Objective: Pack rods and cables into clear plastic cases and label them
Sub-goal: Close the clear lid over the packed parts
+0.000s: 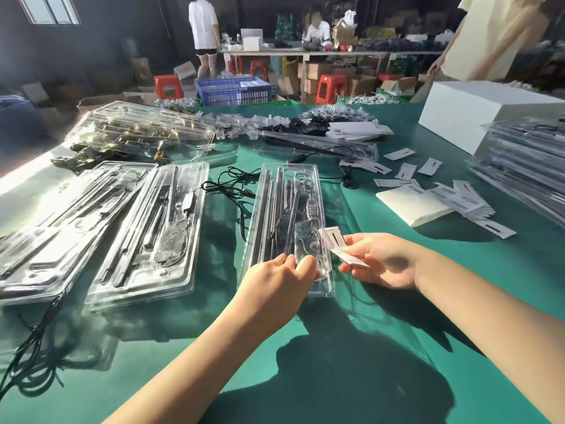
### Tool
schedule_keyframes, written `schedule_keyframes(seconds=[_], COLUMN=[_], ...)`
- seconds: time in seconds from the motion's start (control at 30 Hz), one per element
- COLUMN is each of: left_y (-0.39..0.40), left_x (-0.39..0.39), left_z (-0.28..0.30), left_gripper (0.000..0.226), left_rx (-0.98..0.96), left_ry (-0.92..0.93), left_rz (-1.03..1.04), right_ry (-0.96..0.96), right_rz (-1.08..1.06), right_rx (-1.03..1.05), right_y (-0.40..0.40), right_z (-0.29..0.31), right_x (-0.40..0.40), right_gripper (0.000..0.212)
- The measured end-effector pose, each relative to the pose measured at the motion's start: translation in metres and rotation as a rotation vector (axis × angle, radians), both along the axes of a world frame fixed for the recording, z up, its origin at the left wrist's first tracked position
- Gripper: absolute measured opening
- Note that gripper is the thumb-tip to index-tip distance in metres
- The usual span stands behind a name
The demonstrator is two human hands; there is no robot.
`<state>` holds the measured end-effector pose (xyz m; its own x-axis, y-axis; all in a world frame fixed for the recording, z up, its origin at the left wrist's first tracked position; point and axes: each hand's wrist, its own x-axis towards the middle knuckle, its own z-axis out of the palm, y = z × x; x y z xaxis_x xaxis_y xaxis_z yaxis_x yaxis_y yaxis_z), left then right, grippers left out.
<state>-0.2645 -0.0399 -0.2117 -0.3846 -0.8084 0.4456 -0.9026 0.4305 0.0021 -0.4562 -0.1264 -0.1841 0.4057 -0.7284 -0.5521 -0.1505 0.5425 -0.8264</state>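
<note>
Clear plastic case (287, 228) of metal rods (269, 209): left hand (282, 278) gripped its near end; right hand (382, 261) pinched white slotted label (339, 243), print illegible.

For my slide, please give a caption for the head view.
Left hand steadies a clear case; right hand holds a label.

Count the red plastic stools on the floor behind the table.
4 in view: one at far left, two under the back table, one right of the blue crate. Clutter may hide more.

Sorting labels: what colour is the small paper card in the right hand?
White small paper card, head view.
</note>
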Motion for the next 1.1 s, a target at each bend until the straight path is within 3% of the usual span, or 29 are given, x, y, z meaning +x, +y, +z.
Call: schedule_keyframes(seconds=[0.1,0.27,0.47,0.6,0.77,0.9,1.0,1.1], left_y=[0.000,0.001,-0.001,-0.001,-0.001,-0.002,-0.001,0.000], left_x=[-0.001,0.000,0.000,0.000,0.001,0.001,0.000,0.000], left_z=[-0.001,0.001,-0.002,-0.003,-0.003,-0.008,-0.004,-0.001], left_gripper=[0.029,0.022,0.041,0.040,0.043,0.027,0.032,0.025], left_rx=[-0.001,0.001,-0.032,-0.025,-0.020,0.065,0.067,0.047], left_ry=[-0.003,-0.017,0.008,-0.024,-0.037,-0.075,-0.069,-0.058], left_rz=[0.003,0.014,-0.017,-0.028,-0.017,0.009,0.007,0.017], right_ry=[-0.032,-0.048,0.111,0.162,0.137,0.013,-0.154,-0.203], right_rz=[-0.018,0.039,0.189,0.301,0.106,-0.086,-0.106,-0.069], right_rx=[0.067,0.085,-0.066,-0.071,-0.097,-0.079,0.047,0.057], right_y=[-0.004,-0.012,-0.024,-0.027,-0.023,-0.011,-0.008,-0.004], right_z=[0.001,0.000,0.000,0.006,-0.002,-0.010,-0.004,0.000], right_x=[0.004,0.010,0.007,0.008,0.018,0.025,0.020,0.020], right_gripper=[0.020,0.014,0.020,0.020,0.025,0.011,0.020,0.023])
